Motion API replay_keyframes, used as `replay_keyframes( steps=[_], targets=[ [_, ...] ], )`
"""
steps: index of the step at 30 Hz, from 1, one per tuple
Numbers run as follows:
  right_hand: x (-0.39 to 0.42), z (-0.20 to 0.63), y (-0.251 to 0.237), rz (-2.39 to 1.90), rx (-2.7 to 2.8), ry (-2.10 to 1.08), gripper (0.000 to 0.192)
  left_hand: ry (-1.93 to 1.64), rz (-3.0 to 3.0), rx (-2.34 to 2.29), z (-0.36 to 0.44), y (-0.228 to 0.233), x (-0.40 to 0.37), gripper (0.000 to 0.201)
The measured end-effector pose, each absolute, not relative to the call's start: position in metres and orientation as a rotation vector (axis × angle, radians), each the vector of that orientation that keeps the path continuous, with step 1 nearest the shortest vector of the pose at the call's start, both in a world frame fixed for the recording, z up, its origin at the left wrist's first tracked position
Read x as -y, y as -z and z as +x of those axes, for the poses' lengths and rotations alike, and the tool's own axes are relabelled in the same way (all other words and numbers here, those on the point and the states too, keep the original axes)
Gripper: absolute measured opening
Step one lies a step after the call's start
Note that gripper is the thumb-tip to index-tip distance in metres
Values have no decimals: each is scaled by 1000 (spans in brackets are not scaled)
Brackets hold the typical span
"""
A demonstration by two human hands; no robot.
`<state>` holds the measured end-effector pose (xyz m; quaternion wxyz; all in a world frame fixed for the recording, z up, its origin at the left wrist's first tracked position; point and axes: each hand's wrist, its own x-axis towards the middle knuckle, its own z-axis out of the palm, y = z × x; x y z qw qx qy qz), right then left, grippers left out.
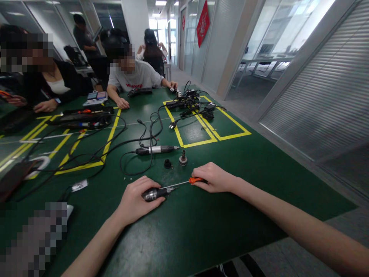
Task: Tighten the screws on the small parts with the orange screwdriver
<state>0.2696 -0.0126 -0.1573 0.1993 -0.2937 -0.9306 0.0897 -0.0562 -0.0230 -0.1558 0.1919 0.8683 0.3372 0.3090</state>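
a dark tool with a silver band is gripped in the left hand, with the thumb and fingers closed about its body; it is held low over the near part of the green counter, its narrow metal end turned to the right. whether the tool is touching the counter cannot be told.

the orange and black handle of a screwdriver is clamped in the right hand. its thin shaft is pointed left, toward the tool and the left hand's fingers; whether the tip is pressed against the tool cannot be made out.

just beyond the shaft, a small black cap is seen, with a metal part stood upright near it on the right. behind these a corded driver is laid crosswise, its lead looped to the left.

farther off, frames are marked on the counter in yellow tape. a plug is left over one edge, and a tangle of black cables is heaped at the far end. across the counter, a person in a printed shirt is seated, one forearm rested on the surface.
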Motion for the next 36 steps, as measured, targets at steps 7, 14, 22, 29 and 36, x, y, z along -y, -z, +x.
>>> replay_keyframes(
  steps=[7, 14, 22, 29, 36],
  targets=[
    [15, 264, 154, -772, 2571, -160, 22, -880, 2439, -934, -56, 155, 24, 12],
    [18, 265, 152, -728, 2492, -295, 23, -866, 2425, -946, -55, 153, 27, 10],
    [21, 267, 156, -746, 2445, -363, 25, -845, 2422, -917, -51, 152, 29, 10],
    [20, 268, 158, -736, 2407, -457, 20, -866, 2457, -885, -49, 150, 30, 12],
    [23, 263, 156, -780, 2389, -462, 19, -870, 2484, -863, -49, 151, 30, 13]
  ],
)
